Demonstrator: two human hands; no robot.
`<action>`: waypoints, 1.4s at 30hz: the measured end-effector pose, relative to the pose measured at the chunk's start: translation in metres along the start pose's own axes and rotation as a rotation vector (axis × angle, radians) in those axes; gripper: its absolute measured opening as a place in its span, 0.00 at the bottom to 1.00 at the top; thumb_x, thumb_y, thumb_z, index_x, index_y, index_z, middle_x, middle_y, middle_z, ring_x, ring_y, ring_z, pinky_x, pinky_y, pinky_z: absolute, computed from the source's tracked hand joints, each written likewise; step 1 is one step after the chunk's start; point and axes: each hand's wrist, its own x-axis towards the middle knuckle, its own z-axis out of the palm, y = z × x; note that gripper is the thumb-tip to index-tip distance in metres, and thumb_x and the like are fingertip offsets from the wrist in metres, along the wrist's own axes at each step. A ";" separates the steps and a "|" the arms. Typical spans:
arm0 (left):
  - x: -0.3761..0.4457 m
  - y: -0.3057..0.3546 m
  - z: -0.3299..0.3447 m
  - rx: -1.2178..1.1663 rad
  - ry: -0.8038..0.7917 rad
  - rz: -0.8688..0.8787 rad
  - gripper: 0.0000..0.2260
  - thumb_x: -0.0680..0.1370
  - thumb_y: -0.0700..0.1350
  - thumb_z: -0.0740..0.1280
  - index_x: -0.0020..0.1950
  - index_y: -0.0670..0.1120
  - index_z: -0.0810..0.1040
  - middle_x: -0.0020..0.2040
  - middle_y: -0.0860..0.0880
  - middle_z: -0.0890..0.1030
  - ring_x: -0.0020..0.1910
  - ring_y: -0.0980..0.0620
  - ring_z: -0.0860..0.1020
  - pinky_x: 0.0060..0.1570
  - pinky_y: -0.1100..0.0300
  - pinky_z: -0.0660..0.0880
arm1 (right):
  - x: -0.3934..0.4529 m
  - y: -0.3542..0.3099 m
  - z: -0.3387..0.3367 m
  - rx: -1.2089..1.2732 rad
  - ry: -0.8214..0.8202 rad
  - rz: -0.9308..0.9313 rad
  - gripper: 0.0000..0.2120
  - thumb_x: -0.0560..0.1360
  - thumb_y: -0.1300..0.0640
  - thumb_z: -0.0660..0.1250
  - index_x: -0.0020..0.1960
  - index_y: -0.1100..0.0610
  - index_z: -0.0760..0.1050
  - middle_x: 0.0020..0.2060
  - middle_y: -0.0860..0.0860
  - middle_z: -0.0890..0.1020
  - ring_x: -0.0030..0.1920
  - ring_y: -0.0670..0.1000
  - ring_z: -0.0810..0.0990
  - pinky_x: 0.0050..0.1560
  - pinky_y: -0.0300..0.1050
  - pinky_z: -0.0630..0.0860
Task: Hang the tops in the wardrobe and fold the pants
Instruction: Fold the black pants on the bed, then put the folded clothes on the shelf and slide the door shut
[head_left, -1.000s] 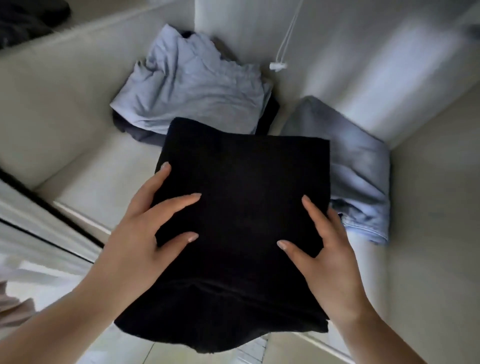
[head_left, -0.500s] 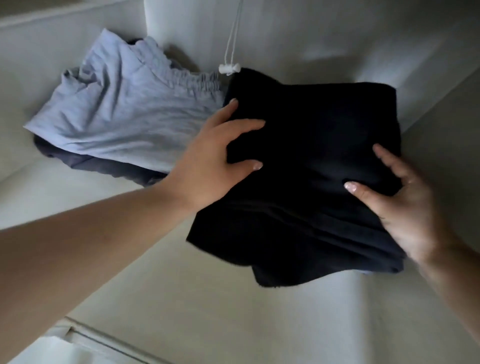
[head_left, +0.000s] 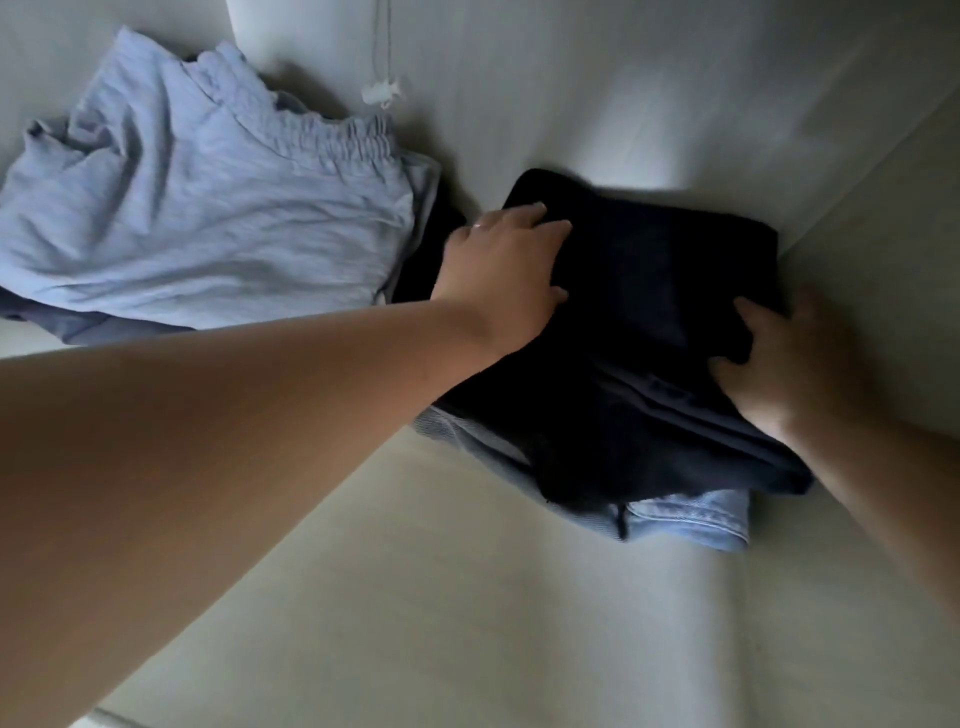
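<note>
Fabric fills most of what we see on the pale, matte wardrobe shelf (head_left: 467, 597): a folded pair of black pants (head_left: 649, 332), soft and dense with a faintly fuzzy nap, lies in a rough rectangle on top of folded blue denim jeans (head_left: 685, 517), whose stitched hem and ribbed weave poke out from under its near edge. Our left hand (head_left: 506, 270) lies on the far left part of the black pants, palm down, fingers spread and only slightly bent, pressing on the cloth rather than closing round it; a thin ring shows on one finger. Our right hand (head_left: 789, 358) sits at the right edge of the same pants, thumb and a finger on the top layer, the other fingers curling round the side, though blur keeps us from telling how firmly they take hold. To the left, just beside the black pants, a crumpled light blue garment (head_left: 208, 208) with a gathered elastic waistband lies heaped over a darker folded piece (head_left: 78, 322). A white cord with a small plastic toggle (head_left: 382, 93) hangs against the smooth back wall
</note>
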 end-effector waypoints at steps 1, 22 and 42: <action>0.002 0.006 0.001 0.032 -0.045 0.052 0.29 0.75 0.60 0.65 0.74 0.52 0.64 0.77 0.47 0.60 0.75 0.43 0.57 0.71 0.46 0.57 | -0.001 -0.005 0.001 0.011 0.006 -0.054 0.30 0.73 0.53 0.69 0.72 0.58 0.66 0.72 0.66 0.61 0.71 0.65 0.61 0.70 0.53 0.59; -0.043 0.002 0.042 0.041 0.014 0.009 0.25 0.77 0.65 0.55 0.70 0.56 0.71 0.74 0.52 0.67 0.75 0.51 0.58 0.73 0.49 0.48 | -0.033 -0.013 0.042 0.056 -0.139 -0.098 0.35 0.75 0.33 0.50 0.77 0.47 0.53 0.77 0.54 0.54 0.76 0.53 0.51 0.74 0.56 0.51; -0.253 -0.004 -0.143 -0.373 0.029 -0.125 0.14 0.77 0.48 0.66 0.62 0.51 0.78 0.60 0.53 0.79 0.61 0.55 0.74 0.58 0.70 0.64 | -0.255 -0.134 -0.084 0.750 -0.066 -0.116 0.29 0.75 0.47 0.65 0.74 0.49 0.62 0.73 0.48 0.63 0.71 0.44 0.61 0.64 0.31 0.54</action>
